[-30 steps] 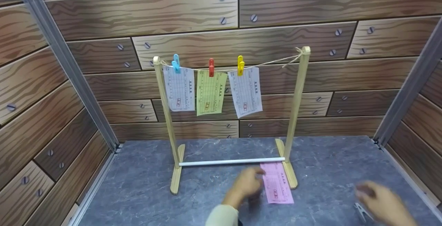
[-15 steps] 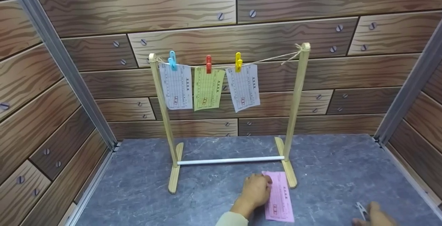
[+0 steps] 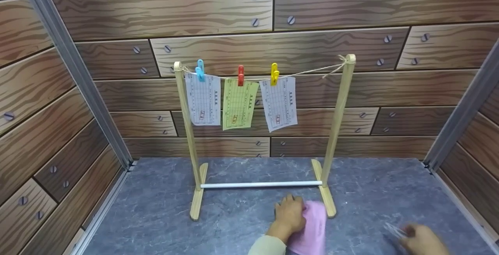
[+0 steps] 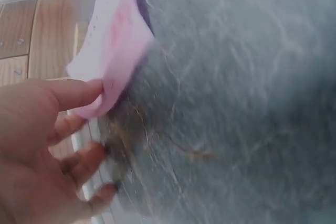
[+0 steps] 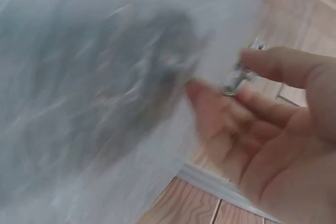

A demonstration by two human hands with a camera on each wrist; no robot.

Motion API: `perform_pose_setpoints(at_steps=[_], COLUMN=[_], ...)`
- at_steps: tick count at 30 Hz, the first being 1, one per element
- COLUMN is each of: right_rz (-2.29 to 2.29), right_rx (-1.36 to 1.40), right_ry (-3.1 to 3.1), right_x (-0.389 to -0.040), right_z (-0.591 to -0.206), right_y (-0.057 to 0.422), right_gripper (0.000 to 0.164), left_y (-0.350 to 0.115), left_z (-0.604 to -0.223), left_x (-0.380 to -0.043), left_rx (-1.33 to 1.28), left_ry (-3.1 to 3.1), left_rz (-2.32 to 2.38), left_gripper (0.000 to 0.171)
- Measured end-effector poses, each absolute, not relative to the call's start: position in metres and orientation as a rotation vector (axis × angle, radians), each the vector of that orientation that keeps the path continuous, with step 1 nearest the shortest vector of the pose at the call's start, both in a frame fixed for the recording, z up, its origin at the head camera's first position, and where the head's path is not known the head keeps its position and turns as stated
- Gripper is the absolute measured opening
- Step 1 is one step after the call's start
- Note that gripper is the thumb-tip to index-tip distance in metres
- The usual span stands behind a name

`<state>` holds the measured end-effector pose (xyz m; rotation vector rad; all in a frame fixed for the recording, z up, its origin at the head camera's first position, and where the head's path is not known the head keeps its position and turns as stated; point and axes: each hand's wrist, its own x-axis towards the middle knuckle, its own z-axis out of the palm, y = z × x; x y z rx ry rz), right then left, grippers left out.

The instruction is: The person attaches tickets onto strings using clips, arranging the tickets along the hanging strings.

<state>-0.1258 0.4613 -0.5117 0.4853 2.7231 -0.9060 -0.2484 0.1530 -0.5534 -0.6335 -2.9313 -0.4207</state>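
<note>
My left hand (image 3: 289, 216) pinches the top edge of a pink printed paper slip (image 3: 313, 227) near the rack's right foot. In the left wrist view the slip (image 4: 116, 35) bends between thumb and finger, and the other fingers are spread loosely. At the lower right, my right hand (image 3: 424, 241) holds a pale grey clothespin (image 3: 394, 230), blurred by motion. The right wrist view shows the clothespin (image 5: 240, 74) between thumb and fingertips. On the string hang a white slip (image 3: 203, 101) under a blue clothespin, a yellow-green slip (image 3: 239, 105) under a red one, and another white slip (image 3: 279, 103) under a yellow one.
A wooden rack's left post (image 3: 187, 130) and right post (image 3: 338, 122) carry the sagging string (image 3: 312, 71). A white crossbar (image 3: 261, 185) joins their feet low over the grey marbled table (image 3: 156, 216). Wood-patterned walls (image 3: 234, 13) and metal edge profiles enclose the area.
My left hand has taken hold of the pink slip, which now bends and sits closer to the front edge. My right hand has picked up the grey clothespin from the table.
</note>
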Motion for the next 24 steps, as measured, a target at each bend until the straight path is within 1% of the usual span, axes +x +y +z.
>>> perform_pose_setpoints(at_steps=[3, 6, 7, 9, 11, 13, 15, 18, 20, 24], right_rz=[-1.166, -1.461, -1.556, -1.744, -1.957, -2.128, -2.279, -2.446, -2.517, -2.595], right_rx=[0.399, 0.399, 0.382, 0.360, 0.336, 0.264, 0.168, 0.007, -0.078, -0.199], right_ry=[2.870, 2.901, 2.907, 2.887, 2.808, 2.718, 2.626, 2.517, 2.466, 2.408], right_x=[-0.124, -0.123, -0.123, -0.125, -0.128, -0.131, -0.134, -0.141, -0.147, -0.160], right_z=[-0.501, -0.486, -0.482, -0.472, -0.462, -0.452, -0.442, -0.426, -0.415, -0.393], right_y=[0.449, 0.435, 0.431, 0.424, 0.421, 0.421, 0.421, 0.420, 0.417, 0.410], right_gripper=[0.034, 0.039, 0.038, 0.036, 0.028, 0.022, 0.019, 0.020, 0.021, 0.021], left_y=[0.152, 0.150, 0.149, 0.147, 0.146, 0.145, 0.144, 0.143, 0.141, 0.137], left_z=[-0.554, -0.552, -0.551, -0.547, -0.542, -0.536, -0.527, -0.511, -0.499, -0.466], left_x=[-0.248, -0.249, -0.250, -0.252, -0.256, -0.262, -0.267, -0.275, -0.280, -0.288], left_rx=[-0.692, -0.723, -0.726, -0.738, -0.762, -0.795, -0.829, -0.864, -0.893, -0.927], left_ry=[-2.892, -2.857, -2.832, -2.766, -2.665, -2.581, -2.525, -2.477, -2.450, -2.396], left_rz=[-0.546, -0.792, -0.905, -1.126, -1.307, -1.390, -1.385, -1.326, -1.300, -1.315], left_gripper=[0.023, 0.031, 0.037, 0.055, 0.074, 0.082, 0.077, 0.057, 0.047, 0.040])
